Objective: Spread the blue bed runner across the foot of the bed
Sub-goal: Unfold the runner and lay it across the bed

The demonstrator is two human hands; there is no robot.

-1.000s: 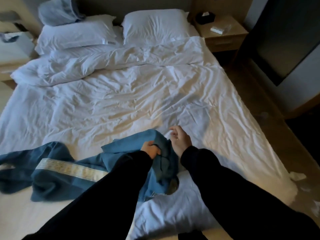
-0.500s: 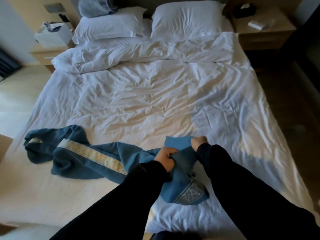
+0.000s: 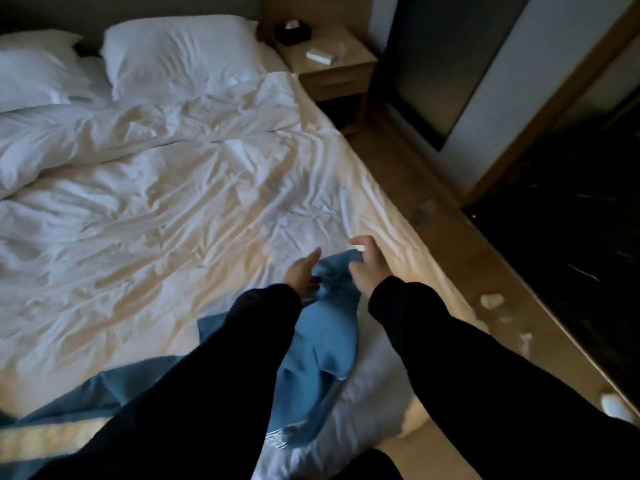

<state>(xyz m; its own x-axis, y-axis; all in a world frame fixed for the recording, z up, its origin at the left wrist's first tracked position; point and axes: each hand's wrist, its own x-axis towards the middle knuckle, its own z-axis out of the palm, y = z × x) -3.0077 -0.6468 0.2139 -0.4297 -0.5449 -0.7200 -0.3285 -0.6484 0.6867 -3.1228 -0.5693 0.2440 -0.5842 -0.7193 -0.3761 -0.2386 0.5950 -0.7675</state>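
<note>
The blue bed runner (image 3: 320, 344) lies bunched on the white duvet (image 3: 173, 220) near the foot of the bed, toward the right side. Its far end is lifted between my hands. My left hand (image 3: 300, 273) holds the fabric with curled fingers and the thumb sticking out. My right hand (image 3: 367, 268) is closed on the runner's edge just to the right, close to the bed's right edge. The rest of the runner trails to the lower left under my dark sleeves, where its gold patterned band (image 3: 45, 441) shows.
Two white pillows (image 3: 180, 57) lie at the head of the rumpled bed. A wooden nightstand (image 3: 332, 74) at the back right carries a black tissue box (image 3: 292, 32). White scraps (image 3: 491, 300) lie on the wooden floor along the right side, beside a dark wall.
Both hands have carried the runner's end to the right, toward the bed's right edge. My view has swung right, so the left side of the bed is out of sight.
</note>
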